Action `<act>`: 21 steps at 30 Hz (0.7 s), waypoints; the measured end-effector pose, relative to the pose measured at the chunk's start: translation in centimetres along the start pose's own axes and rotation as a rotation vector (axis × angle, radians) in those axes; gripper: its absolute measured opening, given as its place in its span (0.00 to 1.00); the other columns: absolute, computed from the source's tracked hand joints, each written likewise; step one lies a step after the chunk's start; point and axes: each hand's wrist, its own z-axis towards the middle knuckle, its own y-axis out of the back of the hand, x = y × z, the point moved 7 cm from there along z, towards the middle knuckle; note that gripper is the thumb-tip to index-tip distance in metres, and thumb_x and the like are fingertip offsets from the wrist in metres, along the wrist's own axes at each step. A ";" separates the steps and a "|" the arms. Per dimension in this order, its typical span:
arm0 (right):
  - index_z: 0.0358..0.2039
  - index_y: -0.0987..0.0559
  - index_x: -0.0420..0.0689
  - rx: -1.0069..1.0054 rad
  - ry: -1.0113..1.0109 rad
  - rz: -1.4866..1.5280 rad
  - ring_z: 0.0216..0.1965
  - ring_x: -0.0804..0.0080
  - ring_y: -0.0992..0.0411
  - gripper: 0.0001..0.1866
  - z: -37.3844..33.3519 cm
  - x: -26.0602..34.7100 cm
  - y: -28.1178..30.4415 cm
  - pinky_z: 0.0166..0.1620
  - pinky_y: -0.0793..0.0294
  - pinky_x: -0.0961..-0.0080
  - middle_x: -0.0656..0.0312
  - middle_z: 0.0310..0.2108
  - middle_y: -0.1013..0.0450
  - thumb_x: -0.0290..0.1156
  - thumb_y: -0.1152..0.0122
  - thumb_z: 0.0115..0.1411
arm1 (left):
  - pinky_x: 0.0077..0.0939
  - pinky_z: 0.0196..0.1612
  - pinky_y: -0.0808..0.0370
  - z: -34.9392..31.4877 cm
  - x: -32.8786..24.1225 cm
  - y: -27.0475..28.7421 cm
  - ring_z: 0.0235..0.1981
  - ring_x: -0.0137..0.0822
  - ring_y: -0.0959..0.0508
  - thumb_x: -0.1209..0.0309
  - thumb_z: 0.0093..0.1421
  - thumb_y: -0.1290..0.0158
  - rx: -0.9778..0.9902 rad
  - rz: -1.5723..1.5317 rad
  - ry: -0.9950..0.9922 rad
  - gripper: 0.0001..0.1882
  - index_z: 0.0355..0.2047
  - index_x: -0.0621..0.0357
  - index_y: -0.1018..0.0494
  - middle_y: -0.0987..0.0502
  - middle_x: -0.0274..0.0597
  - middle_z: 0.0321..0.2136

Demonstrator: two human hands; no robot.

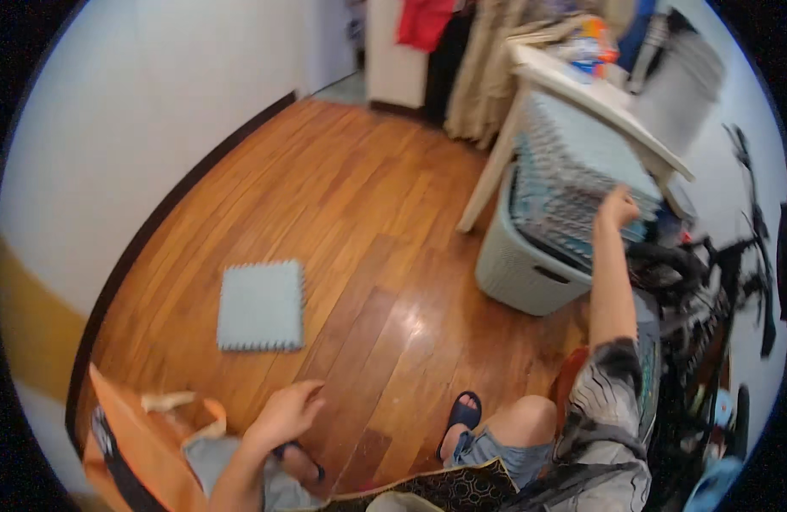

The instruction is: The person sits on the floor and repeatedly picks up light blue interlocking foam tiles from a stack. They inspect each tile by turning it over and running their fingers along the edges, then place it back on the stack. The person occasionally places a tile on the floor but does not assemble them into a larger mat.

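My right hand (617,207), arm stretched out, is closed at the near corner of a tall stack of light blue interlocking foam mat tiles (585,141). Its fingers seem to pinch a tile's edge, though the fingertips are partly hidden. The stack stands in a pale woven-look plastic basket (530,277), rising above the rim. Above my left knee, my left hand (289,414) hangs with its fingers loosely bent and apart, holding nothing. Beyond it on the wooden floor lies a square light blue foam tile or small stack (261,305) with toothed edges.
A white table (615,107) stands over the basket, with packages on top. Clothes (487,72) hang at the back. A black bicycle (709,282) leans along the right wall. An orange bag (142,435) sits at my lower left, near the white wall (188,77).
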 end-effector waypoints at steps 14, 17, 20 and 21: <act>0.37 0.26 0.40 1.691 -0.252 -0.226 0.24 0.71 0.29 0.16 -69.7 -31.5 -10.5 0.23 0.28 0.74 0.56 0.27 0.27 0.33 0.40 0.49 | 0.41 0.49 0.36 -4.1 -1.8 1.1 0.44 0.47 0.30 0.62 0.53 0.51 -0.031 0.511 -0.002 0.24 0.47 0.65 0.35 0.29 0.52 0.39; 0.37 0.26 0.36 1.557 -0.073 -0.443 0.28 0.61 0.27 0.23 -76.5 -30.6 -9.9 0.32 0.27 0.69 0.50 0.31 0.27 0.38 0.35 0.43 | 0.42 0.49 0.36 -5.6 -1.0 3.2 0.43 0.48 0.30 0.64 0.53 0.53 -0.130 0.526 0.039 0.23 0.46 0.66 0.34 0.29 0.55 0.40; 0.36 0.25 0.33 1.464 -0.106 -0.659 0.35 0.55 0.27 0.27 -79.1 -30.3 -9.8 0.40 0.29 0.68 0.45 0.34 0.27 0.41 0.33 0.40 | 0.41 0.48 0.34 -6.5 -1.0 5.5 0.42 0.49 0.29 0.68 0.52 0.55 -0.238 0.533 0.128 0.21 0.45 0.66 0.32 0.29 0.57 0.40; 0.35 0.25 0.32 1.468 -0.100 -0.727 0.36 0.55 0.27 0.27 -79.4 -30.5 -10.0 0.40 0.29 0.68 0.45 0.35 0.27 0.41 0.32 0.40 | 0.41 0.48 0.35 -6.7 -0.8 5.8 0.42 0.49 0.29 0.68 0.52 0.55 -0.233 0.519 0.135 0.21 0.45 0.66 0.33 0.29 0.57 0.40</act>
